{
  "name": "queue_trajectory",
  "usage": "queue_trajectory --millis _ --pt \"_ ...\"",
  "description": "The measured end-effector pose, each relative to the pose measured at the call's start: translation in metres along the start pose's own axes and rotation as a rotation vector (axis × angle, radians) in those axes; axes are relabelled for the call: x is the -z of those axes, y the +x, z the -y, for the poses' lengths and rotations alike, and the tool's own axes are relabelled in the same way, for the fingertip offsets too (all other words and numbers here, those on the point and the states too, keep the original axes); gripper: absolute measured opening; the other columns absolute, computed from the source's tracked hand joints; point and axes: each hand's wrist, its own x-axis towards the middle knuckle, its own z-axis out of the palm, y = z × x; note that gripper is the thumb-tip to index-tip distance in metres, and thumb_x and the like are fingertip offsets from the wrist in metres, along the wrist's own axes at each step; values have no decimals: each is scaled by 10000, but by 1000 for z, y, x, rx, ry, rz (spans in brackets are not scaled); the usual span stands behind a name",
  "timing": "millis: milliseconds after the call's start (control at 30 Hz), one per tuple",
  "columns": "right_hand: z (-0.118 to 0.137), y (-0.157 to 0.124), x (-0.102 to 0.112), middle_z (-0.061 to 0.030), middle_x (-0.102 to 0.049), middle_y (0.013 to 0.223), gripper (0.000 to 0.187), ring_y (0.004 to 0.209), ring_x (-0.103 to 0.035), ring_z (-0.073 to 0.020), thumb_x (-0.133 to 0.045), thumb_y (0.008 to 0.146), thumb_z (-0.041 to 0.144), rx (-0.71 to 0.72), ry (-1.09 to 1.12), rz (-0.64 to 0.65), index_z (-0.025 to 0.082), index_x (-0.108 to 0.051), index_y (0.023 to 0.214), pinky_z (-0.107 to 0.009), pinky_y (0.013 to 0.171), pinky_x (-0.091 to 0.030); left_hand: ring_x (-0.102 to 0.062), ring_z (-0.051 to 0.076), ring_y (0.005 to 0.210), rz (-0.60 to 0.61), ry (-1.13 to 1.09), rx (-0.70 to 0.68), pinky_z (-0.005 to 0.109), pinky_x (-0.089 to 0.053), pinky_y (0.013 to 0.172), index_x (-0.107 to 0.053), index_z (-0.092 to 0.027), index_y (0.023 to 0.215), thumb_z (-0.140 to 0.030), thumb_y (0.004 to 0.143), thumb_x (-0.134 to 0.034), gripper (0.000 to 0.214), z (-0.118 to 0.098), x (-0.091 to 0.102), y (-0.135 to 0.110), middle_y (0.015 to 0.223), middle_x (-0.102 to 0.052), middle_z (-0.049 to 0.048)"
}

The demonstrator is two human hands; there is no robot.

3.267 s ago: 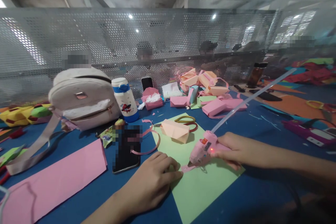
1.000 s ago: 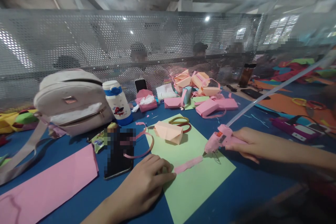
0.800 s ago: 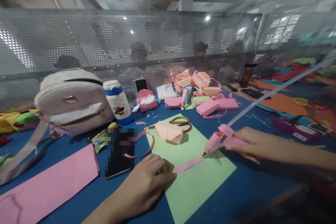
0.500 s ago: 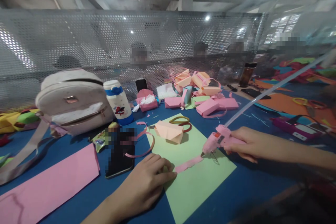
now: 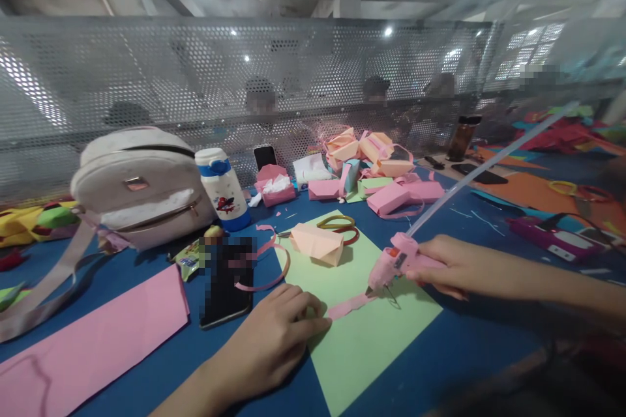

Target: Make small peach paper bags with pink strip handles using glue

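Note:
My right hand (image 5: pixel 443 265) grips a pink glue gun (image 5: pixel 391 262) with a long clear glue stick (image 5: pixel 489 163) jutting from its back. Its nozzle touches the right end of a thin pink paper strip (image 5: pixel 349 304). The strip lies on a light green paper sheet (image 5: pixel 372 339). My left hand (image 5: pixel 274 342) rests curled on the sheet's left edge, fingertips pressing the strip's left end. A folded peach paper piece (image 5: pixel 317 242) sits at the sheet's far end.
A phone (image 5: pixel 225 280) lies left of the sheet, with a pink sheet (image 5: pixel 98 345) further left. Behind stand a grey backpack (image 5: pixel 141 189), a white bottle (image 5: pixel 222 189) and a pile of folded paper boxes (image 5: pixel 376 172). Another glue gun (image 5: pixel 557 238) lies at right. A mesh screen (image 5: pixel 244 78) bounds the table.
The glue gun drew back to the right along the strip, lifting slightly off it, then came down again so its nozzle meets the strip's right end. My left hand stayed put.

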Motion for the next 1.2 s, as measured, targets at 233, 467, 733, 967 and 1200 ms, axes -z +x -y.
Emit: queue_trajectory --millis 233,467,733,967,1200 --pt "12 7 -1 -7 -563 530 522 516 -538 -138 -439 941 574 56 -71 -5 181 -480 601 -236 520 -362 -588 217 902 -8 1 -10 352 -472 749 -611 -238 1219 -30 877 -443 434 0 0 1 1086 -640 87" --pt "22 19 -5 -14 -577 599 463 566 -535 -143 -446 942 533 114 -176 2 173 -504 657 -226 497 -319 -590 220 921 1 10 -5 353 -472 761 -605 -239 1240 -35 872 -450 449 0 0 1 1085 -648 88" --pt "27 28 -10 4 -552 540 445 518 -529 -131 -457 945 484 151 -161 50 173 -489 628 -223 492 -332 -594 219 903 -2 27 -14 349 -469 746 -611 -234 1223 -31 854 -455 449 -1 1 1 1070 -655 84" --pt "33 33 -13 2 -541 533 446 507 -512 -131 -471 937 500 151 -209 46 175 -487 632 -227 468 -290 -595 211 898 -4 21 -14 347 -462 752 -613 -230 1214 -35 878 -448 422 -2 1 2 1062 -655 76" --pt "37 33 -13 7 -534 553 400 516 -491 -122 -464 950 443 175 -212 63 169 -510 662 -223 457 -248 -585 214 910 8 23 -11 356 -459 766 -601 -233 1236 -34 875 -444 441 -2 0 1 1081 -654 80"
